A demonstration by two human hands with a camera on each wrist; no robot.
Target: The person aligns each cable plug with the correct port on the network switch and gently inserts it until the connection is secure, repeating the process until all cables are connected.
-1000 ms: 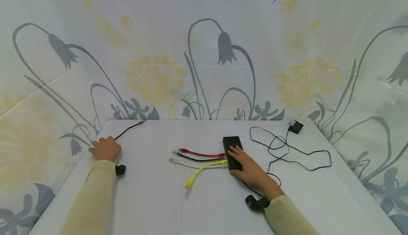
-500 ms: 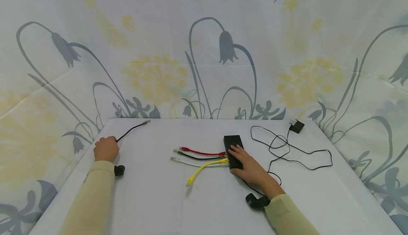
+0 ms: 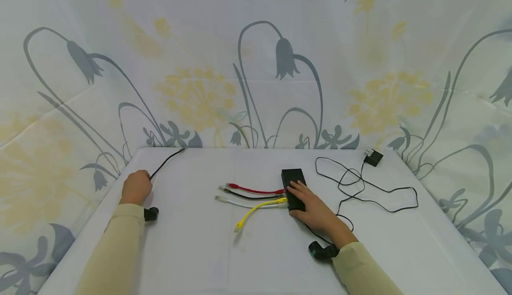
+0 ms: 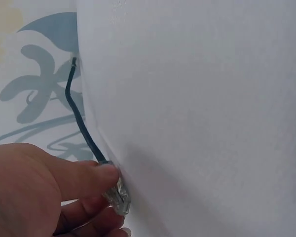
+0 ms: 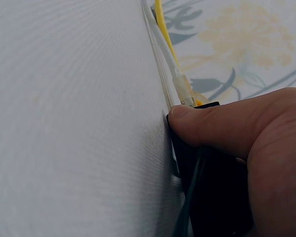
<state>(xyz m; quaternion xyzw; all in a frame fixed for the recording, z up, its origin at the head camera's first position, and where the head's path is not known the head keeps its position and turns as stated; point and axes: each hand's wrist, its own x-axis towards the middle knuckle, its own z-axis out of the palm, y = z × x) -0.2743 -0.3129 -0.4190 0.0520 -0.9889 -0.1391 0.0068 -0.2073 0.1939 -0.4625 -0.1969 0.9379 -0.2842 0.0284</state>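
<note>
At the left of the table, my left hand (image 3: 137, 187) pinches the clear plug of a short black network cable (image 3: 166, 161) between thumb and fingers. In the left wrist view this clear plug (image 4: 121, 200) points toward the camera, and the rest of the cable runs away. My right hand (image 3: 314, 208) holds a black network switch (image 3: 293, 177), fingers over its top and thumb (image 5: 187, 118) at its near edge. From the switch's left side run a red cable (image 3: 256, 192), another black cable (image 3: 252, 197), a white cable (image 3: 236, 205) and a yellow cable (image 3: 252, 212), their other ends loose.
A black power adapter (image 3: 374, 157) lies at the back right, its thin cord (image 3: 384, 201) looped loosely across the table and running under the right wrist. The white tabletop (image 3: 192, 250) meets a flower-printed curtain (image 3: 200, 41) at the back and sides.
My left hand has shifted slightly right and its fingers have drawn closer together. The cable it holds has turned and its far end has moved a little. My right hand stays on the switch.
</note>
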